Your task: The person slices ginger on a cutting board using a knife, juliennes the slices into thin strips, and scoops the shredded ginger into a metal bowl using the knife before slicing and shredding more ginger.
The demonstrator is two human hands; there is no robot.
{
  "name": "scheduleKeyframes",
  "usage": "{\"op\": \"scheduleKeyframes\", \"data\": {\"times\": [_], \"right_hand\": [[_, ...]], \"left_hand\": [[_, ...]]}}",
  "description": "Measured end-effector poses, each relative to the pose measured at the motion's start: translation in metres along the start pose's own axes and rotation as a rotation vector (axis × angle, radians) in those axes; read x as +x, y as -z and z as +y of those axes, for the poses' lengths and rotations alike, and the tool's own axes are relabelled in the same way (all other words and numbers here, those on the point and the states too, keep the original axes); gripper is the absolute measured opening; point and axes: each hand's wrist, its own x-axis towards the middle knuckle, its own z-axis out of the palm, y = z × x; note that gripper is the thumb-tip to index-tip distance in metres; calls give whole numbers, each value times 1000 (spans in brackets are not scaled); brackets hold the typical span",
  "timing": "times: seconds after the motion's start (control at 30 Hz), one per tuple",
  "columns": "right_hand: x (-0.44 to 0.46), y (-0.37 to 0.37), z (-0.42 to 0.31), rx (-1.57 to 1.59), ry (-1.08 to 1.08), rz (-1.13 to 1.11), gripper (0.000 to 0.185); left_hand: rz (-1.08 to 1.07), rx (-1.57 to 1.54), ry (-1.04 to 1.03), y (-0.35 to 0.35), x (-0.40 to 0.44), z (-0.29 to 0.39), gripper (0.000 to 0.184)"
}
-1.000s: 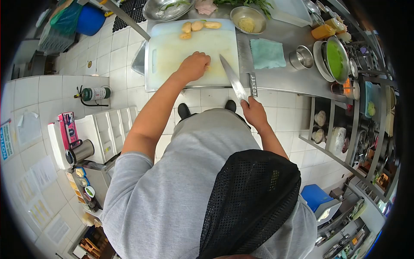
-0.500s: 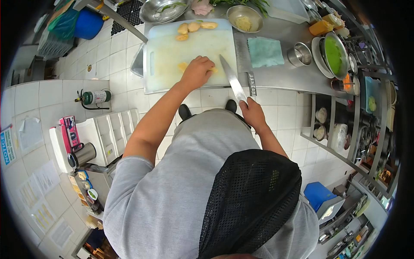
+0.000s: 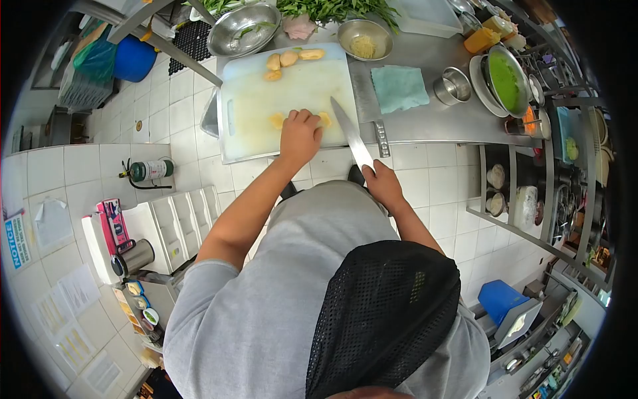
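On the white cutting board point(image 3: 266, 96), my left hand point(image 3: 301, 138) is closed, with bent fingers pressed down at a yellow piece of ginger point(image 3: 324, 120). Its fingertips partly hide that piece. Another yellow ginger piece point(image 3: 276, 121) rests just left of the fingers. My right hand point(image 3: 384, 186) grips the handle of a large kitchen knife point(image 3: 351, 135). The blade lies tilted over the board's right edge, tip pointing away from me, apart from the ginger. Several peeled ginger chunks point(image 3: 288, 58) sit at the board's far side.
Right of the board lie a green cloth point(image 3: 400, 88) and a cleaver-like tool point(image 3: 381, 139). A steel bowl point(image 3: 365, 40) holds fine yellow shreds; a larger bowl point(image 3: 244, 30) stands far left. A small steel pot point(image 3: 453, 86) and a bowl of green liquid point(image 3: 505, 80) are further right.
The view has shifted, so the board appears lower and slightly left. The knife remains in my right hand, and my left hand stays at the same ginger piece with its fingers slightly rearranged.
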Motion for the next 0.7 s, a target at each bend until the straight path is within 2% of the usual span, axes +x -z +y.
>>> {"op": "scheduleKeyframes", "data": {"times": [0.03, 0.1, 0.33, 0.4, 0.7], "right_hand": [[0, 0, -3, 1, 0, 1, 46], [1, 2, -9, -87, 31, -11, 44], [2, 14, -23, -120, 25, -8, 42], [3, 16, -24, -143, 41, -13, 43], [6, 16, -28, -175, 65, -23, 42]], "left_hand": [[0, 0, -1, -2, -4, 2, 24], [26, 25, -129, -6, -9, 10, 29], [93, 22, -111, -6, -18, 15, 41], [28, 68, -125, -5, -19, 13, 48], [-68, 58, -143, 3, -23, 0, 58]]}}
